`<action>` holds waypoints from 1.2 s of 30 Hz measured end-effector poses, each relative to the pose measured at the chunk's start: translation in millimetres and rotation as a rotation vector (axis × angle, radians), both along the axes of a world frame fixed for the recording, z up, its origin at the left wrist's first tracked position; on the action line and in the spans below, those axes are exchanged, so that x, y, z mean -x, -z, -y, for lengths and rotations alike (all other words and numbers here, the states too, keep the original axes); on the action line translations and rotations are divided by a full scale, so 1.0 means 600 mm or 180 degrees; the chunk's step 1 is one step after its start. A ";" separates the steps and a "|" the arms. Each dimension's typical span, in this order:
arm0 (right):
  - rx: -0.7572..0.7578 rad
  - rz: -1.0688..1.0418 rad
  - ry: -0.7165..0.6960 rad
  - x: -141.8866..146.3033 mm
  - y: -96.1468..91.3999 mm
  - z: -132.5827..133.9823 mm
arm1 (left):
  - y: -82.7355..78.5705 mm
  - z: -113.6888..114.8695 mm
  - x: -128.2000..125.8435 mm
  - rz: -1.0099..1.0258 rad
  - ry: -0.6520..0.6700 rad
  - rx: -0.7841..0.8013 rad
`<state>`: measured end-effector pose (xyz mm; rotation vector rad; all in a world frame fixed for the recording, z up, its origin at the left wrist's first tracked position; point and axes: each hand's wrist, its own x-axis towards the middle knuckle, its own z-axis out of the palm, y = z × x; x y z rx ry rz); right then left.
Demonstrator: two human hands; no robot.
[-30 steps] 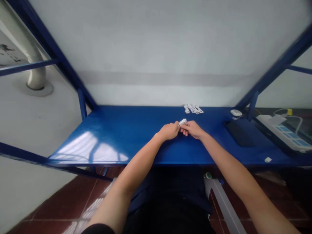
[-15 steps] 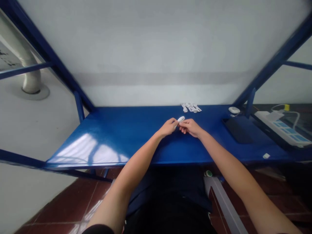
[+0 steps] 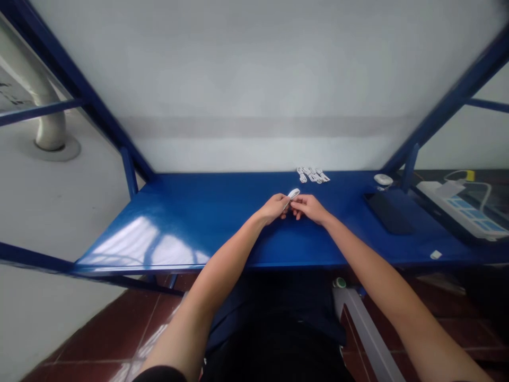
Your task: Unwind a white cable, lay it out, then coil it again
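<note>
A small coiled white cable (image 3: 294, 193) is held above the blue table (image 3: 222, 212), its loop showing over the fingertips. My left hand (image 3: 274, 207) is closed around the lower part of the coil. From the other side my right hand (image 3: 310, 207) pinches the cable with thumb and forefinger, the other fingers curled. The cable's lower part is hidden by the fingers. Behind the hands, several bundled white cables (image 3: 312, 175) lie side by side near the table's back edge.
To the right lie a dark phone (image 3: 387, 213), a round white case (image 3: 383, 180) and a small white piece (image 3: 436, 254). A white power strip (image 3: 461, 209) with a plugged-in charger stands farther right. A white panel (image 3: 254, 79) slants up behind the table, framed by blue bars.
The coil and both hands have shifted very slightly; the right fingers have moved a little along the cable. Everything on the table stays in place.
</note>
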<state>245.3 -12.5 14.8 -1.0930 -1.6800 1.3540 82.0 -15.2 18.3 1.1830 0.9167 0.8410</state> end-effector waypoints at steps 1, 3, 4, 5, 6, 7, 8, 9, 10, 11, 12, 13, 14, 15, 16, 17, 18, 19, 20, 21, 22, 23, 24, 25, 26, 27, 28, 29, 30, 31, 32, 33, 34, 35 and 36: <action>-0.0101 0.0058 -0.0023 0.000 -0.002 0.002 | -0.001 0.001 -0.001 0.0057 -0.0043 0.0006; -0.0350 0.0192 -0.0002 0.000 -0.006 0.005 | -0.004 0.002 -0.002 0.0164 -0.0130 0.0003; -0.0484 0.0257 0.0059 0.000 -0.007 0.006 | -0.006 0.003 -0.002 0.0210 -0.0160 0.0005; -0.0612 0.0317 0.0147 0.001 -0.007 0.007 | -0.007 0.004 -0.002 0.0251 -0.0176 0.0011; -0.0726 0.0368 0.0251 0.002 -0.007 0.008 | -0.009 0.004 -0.002 0.0283 -0.0180 0.0022; -0.0820 0.0411 0.0350 0.003 -0.006 0.009 | -0.010 0.005 -0.002 0.0309 -0.0178 0.0039; -0.0891 0.0450 0.0423 0.004 -0.005 0.010 | -0.012 0.005 -0.001 0.0334 -0.0176 0.0072; -0.0948 0.0481 0.0471 0.005 -0.003 0.010 | -0.013 0.005 0.000 0.0365 -0.0166 0.0127; -0.1002 0.0505 0.0510 0.005 -0.002 0.010 | -0.013 0.005 0.000 0.0405 -0.0149 0.0203; -0.1067 0.0516 0.0550 0.004 0.000 0.010 | -0.014 0.005 0.002 0.0455 -0.0127 0.0295; -0.1147 0.0512 0.0597 0.003 0.001 0.010 | -0.014 0.004 0.003 0.0511 -0.0102 0.0395; -0.1236 0.0497 0.0634 0.002 0.002 0.010 | -0.015 0.003 0.004 0.0568 -0.0070 0.0495; -0.1331 0.0479 0.0644 0.001 0.002 0.010 | -0.014 0.002 0.005 0.0621 -0.0035 0.0583; -0.1420 0.0471 0.0608 0.000 0.001 0.010 | -0.014 0.001 0.006 0.0670 -0.0007 0.0656; -0.1494 0.0475 0.0532 -0.001 0.001 0.010 | -0.014 0.001 0.007 0.0716 0.0017 0.0721; -0.1547 0.0489 0.0446 -0.002 -0.001 0.011 | -0.014 0.000 0.008 0.0754 0.0038 0.0779; -0.1582 0.0513 0.0373 -0.003 -0.002 0.010 | -0.013 -0.001 0.009 0.0783 0.0051 0.0830; -0.1609 0.0550 0.0340 -0.003 -0.003 0.010 | -0.013 -0.001 0.009 0.0802 0.0057 0.0873; -0.1638 0.0606 0.0360 -0.003 -0.004 0.010 | -0.013 -0.001 0.009 0.0811 0.0057 0.0909; -0.1675 0.0685 0.0414 -0.003 -0.004 0.009 | -0.013 -0.002 0.009 0.0809 0.0064 0.0939; -0.1725 0.0784 0.0476 -0.003 -0.004 0.008 | -0.013 -0.002 0.009 0.0805 0.0079 0.0959; -0.1787 0.0891 0.0530 -0.003 -0.004 0.007 | -0.012 -0.002 0.009 0.0803 0.0102 0.0971; -0.1855 0.0989 0.0567 -0.003 -0.003 0.006 | -0.012 -0.002 0.009 0.0802 0.0126 0.0978; -0.1919 0.1064 0.0583 -0.004 -0.002 0.005 | -0.012 -0.002 0.009 0.0798 0.0149 0.0977; -0.1978 0.1102 0.0580 -0.004 -0.002 0.004 | -0.011 -0.002 0.009 0.0791 0.0163 0.0963; -0.2029 0.1104 0.0561 -0.004 -0.001 0.004 | -0.010 -0.002 0.010 0.0778 0.0171 0.0934; -0.2071 0.1082 0.0542 -0.004 0.000 0.005 | -0.009 -0.002 0.010 0.0755 0.0170 0.0889; -0.2100 0.1049 0.0514 -0.003 0.000 0.005 | -0.008 -0.002 0.010 0.0711 0.0165 0.0831; -0.2115 0.1014 0.0491 -0.001 0.000 0.007 | -0.007 -0.002 0.010 0.0653 0.0153 0.0760; -0.2113 0.0994 0.0488 0.001 0.000 0.008 | -0.006 -0.001 0.009 0.0584 0.0140 0.0684; -0.2092 0.0997 0.0514 0.003 0.000 0.010 | -0.005 -0.001 0.008 0.0514 0.0117 0.0613; -0.2051 0.1017 0.0569 0.006 0.000 0.011 | -0.005 0.000 0.007 0.0461 0.0083 0.0550; -0.1988 0.1033 0.0648 0.008 0.000 0.013 | -0.004 0.000 0.006 0.0433 0.0044 0.0499; -0.1902 0.1021 0.0739 0.011 0.000 0.014 | -0.004 0.001 0.005 0.0429 0.0009 0.0463; -0.1788 0.0967 0.0824 0.013 0.001 0.014 | -0.004 0.001 0.004 0.0439 -0.0018 0.0443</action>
